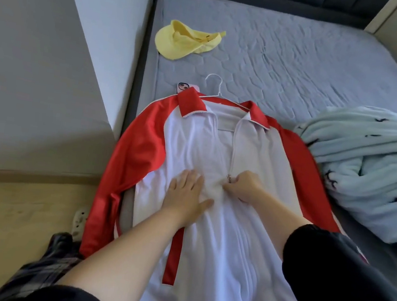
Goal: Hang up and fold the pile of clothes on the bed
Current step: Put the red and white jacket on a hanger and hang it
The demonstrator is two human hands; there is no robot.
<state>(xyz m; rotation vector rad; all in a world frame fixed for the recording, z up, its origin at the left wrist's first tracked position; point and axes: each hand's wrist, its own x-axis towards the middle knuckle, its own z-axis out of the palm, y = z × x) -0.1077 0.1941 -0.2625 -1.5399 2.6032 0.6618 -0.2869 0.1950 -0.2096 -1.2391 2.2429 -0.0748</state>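
A red and white zip jacket (188,143) lies flat on the bed (293,69), front up, with a white wire hanger (214,86) inside its collar and the hook sticking out toward the headboard. My left hand (187,194) presses flat on the white front panel, left of the zipper. My right hand (244,186) pinches the zipper pull (228,178) about halfway up the front. Above the pull the zipper is undone. One red sleeve hangs over the bed's left edge.
A light blue fleece garment (372,174) is heaped at the right on the bed. A yellow cap (184,42) lies near the headboard. A pink phone (185,88) pokes out from under the collar. Wooden floor and a slipper (79,220) lie at the left.
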